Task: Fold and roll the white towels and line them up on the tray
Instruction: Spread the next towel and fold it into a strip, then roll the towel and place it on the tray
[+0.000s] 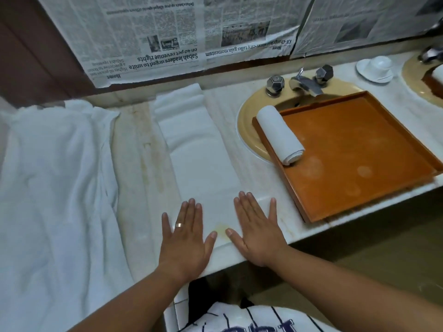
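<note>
At lower centre of the frame, risk of a crooked, loose roll: far end of the folded towel (201,152) rumpled, likely to bunch if started skewed. Flat on its near end on the table (139,164), left hand (184,238) and right hand (257,233), grip fully open, holding nothing. One rolled towel (279,134) on the tray (347,152), right.

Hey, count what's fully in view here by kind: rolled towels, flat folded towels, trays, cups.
Rolled towel: 1
Flat folded towel: 1
Tray: 1
Cup: 1
Total: 4
</note>
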